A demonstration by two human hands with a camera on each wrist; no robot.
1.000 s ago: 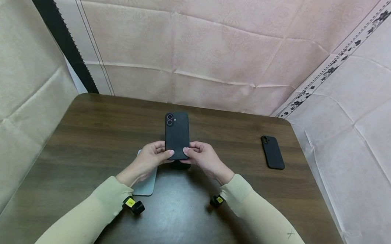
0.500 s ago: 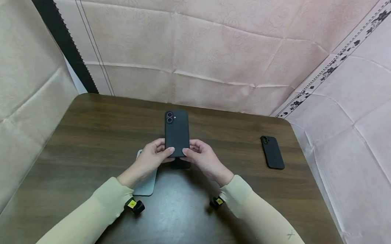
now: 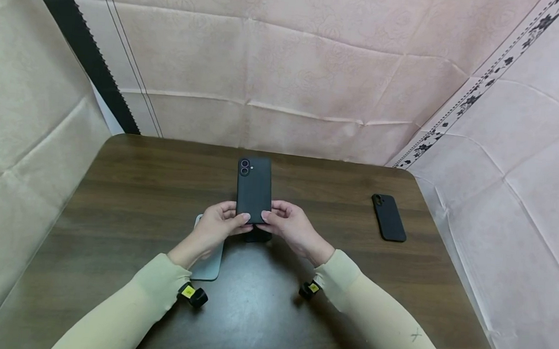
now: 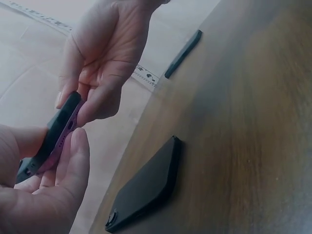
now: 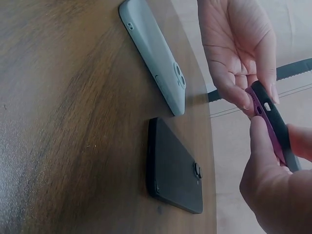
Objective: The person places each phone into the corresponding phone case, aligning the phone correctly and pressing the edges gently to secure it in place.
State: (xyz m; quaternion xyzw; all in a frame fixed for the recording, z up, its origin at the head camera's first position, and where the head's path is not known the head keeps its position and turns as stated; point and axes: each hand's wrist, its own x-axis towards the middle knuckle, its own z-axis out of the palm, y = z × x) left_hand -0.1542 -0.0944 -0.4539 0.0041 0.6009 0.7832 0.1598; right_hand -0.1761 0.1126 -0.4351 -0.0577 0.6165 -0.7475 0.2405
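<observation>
Both hands hold a black phone case (image 3: 254, 189) with a purple phone (image 5: 273, 134) in it, raised above the table, its two-lens back facing the head camera. My left hand (image 3: 212, 229) pinches the lower left corner, thumb on the back and fingers beneath. On the lower right corner, my right hand (image 3: 295, 230) pinches in the same way. Both wrist views show the purple edge along the case's black rim; whether it is fully seated cannot be told. Below the hands a black phone (image 5: 173, 163) lies on the table, mostly hidden in the head view.
A pale blue-green phone or case (image 5: 153, 53) lies under the left forearm's side, partly covered by the left hand in the head view. Farther right rests another black phone or case (image 3: 389, 218). The brown wooden table (image 3: 165, 179) ends against hanging pale cloth (image 3: 313, 81).
The held phone and case have risen slightly, showing more of the black phone below. They have also shifted a little to the right. Both hands keep their grip.
</observation>
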